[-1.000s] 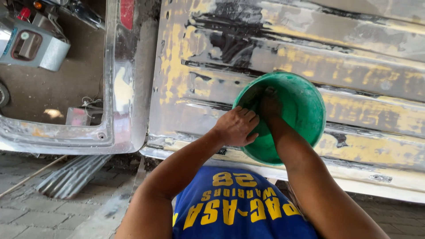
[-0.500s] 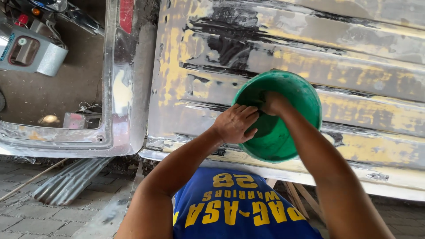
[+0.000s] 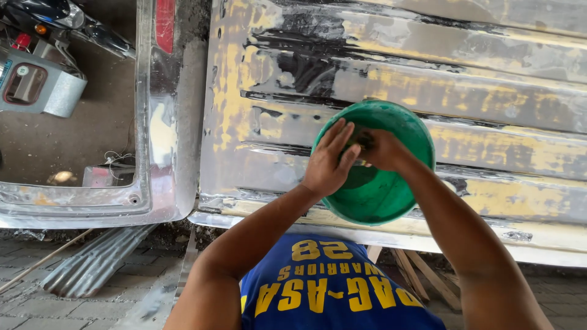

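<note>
1. A grey box [image 3: 38, 85] with a small window sits at 10 o'clock on the dirt floor, under a dark motorbike part [image 3: 73, 18].
2. A bare metal frame [image 3: 162, 140] with a red lamp at its top runs down the picture's left third; corrugated sheet [image 3: 92, 263] lies on the paving at 8 o'clock.
3. The sanded panel [image 3: 489, 91], ribbed and patched yellow, grey and black, fills the upper right.
4. The left hand [image 3: 327, 162] comes up from 6 o'clock on a bent forearm. Its fingers [image 3: 339, 137] are straight and slightly fanned, laid flat over the left rim of the basin [image 3: 379, 195].
5. The basin, green and round, sits just right of centre, tilted with its mouth toward the camera, in front of the panel's lower ribs.
6. The right hand [image 3: 382, 150] reaches in from 5 o'clock, wrist bent over the upper rim. Its fingers are curled tight around something small and dark; what it is cannot be told.
7. The two hands touch at the fingertips.
8. A blue shirt [image 3: 330, 293] with yellow print shows at 6 o'clock.
</note>
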